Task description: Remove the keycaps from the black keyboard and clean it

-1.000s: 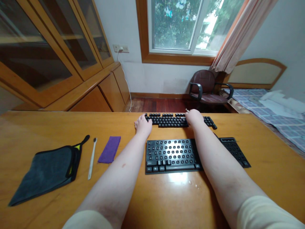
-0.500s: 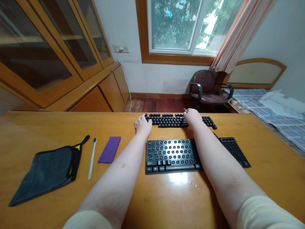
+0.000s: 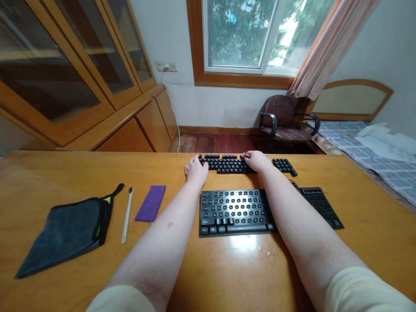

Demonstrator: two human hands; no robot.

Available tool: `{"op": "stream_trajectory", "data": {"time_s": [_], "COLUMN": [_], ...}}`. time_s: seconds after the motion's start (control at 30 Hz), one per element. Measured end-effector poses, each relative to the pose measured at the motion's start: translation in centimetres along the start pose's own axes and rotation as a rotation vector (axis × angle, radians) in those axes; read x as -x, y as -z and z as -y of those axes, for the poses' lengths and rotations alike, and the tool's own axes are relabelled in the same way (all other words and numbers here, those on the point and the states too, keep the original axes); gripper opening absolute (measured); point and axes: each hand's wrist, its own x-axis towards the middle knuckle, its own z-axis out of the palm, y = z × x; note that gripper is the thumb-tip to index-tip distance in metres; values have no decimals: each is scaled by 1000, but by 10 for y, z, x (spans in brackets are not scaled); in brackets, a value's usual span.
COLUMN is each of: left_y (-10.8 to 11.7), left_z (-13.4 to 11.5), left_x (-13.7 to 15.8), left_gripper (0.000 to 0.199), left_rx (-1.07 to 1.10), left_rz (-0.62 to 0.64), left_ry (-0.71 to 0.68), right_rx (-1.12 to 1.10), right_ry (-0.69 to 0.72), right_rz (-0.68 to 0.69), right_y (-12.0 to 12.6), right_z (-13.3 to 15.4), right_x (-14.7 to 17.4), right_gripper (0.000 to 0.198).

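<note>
Loose black keycaps (image 3: 227, 165) lie in rows near the far edge of the desk. My left hand (image 3: 196, 170) rests at their left end, fingers apart, with the thumb by the outer keycaps. Over the right part of the rows is my right hand (image 3: 258, 161), its fingers closed. A small shiny bit shows at its fingertips, too small to name. Nearer to me lies the black keyboard base (image 3: 235, 212), most of its key positions bare, with a few keycaps along its lower left and front. My right forearm crosses it and hides part of it.
Left on the desk (image 3: 156, 268) lie a folded dark grey cloth (image 3: 74, 225), a white toothbrush (image 3: 127, 214) and a purple cloth (image 3: 151, 203). Small drops glint before the keyboard. Beyond the desk stand a brown armchair (image 3: 279, 115), a bed (image 3: 373, 151) and a wooden cabinet (image 3: 125, 134).
My right hand has shifted a little left along the keycap rows, uncovering more of the number-pad keycaps. My left hand stays in place. The view has moved slightly.
</note>
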Motion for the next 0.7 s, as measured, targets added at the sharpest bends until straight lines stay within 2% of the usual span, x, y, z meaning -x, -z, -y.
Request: {"op": "stream_trajectory", "data": {"time_s": [0.17,0.23,0.3,0.37,0.47,0.53,0.6,0.63,0.7], "left_y": [-2,-4,-4,0,18,36,56,65,81], "left_z": [1,2,3,3,-4,-15,-29,-35,-44], "left_x": [-1,-2,-2,-1,5,11,20,26,44], "left_gripper": [47,47,47,46,42,37,33,33,32], "left_rx": [11,20,33,50,137,233,326,379,442], "left_rz": [-16,-23,-33,-48,-175,-291,-331,-325,-213], "left_ry": [-7,-10,-8,-9,-82,-182,-270,-298,-356], "right_rx": [-29,-48,-93,-154,-280,-431,-572,-637,-772], "right_ry": [-5,-22,-37,-23,87,174,214,230,223], "right_rz": [-53,-116,-243,-427,-679,-779,-870,-863,-723], "right_y": [-1,2,11,28,61,81,92,93,89], "right_z": [0,0,0,0,4,11,18,20,24], "right_x": [0,1,3,9,29,53,81,96,123], "right_gripper": [29,33,36,38,41,46,53,56,60]}}
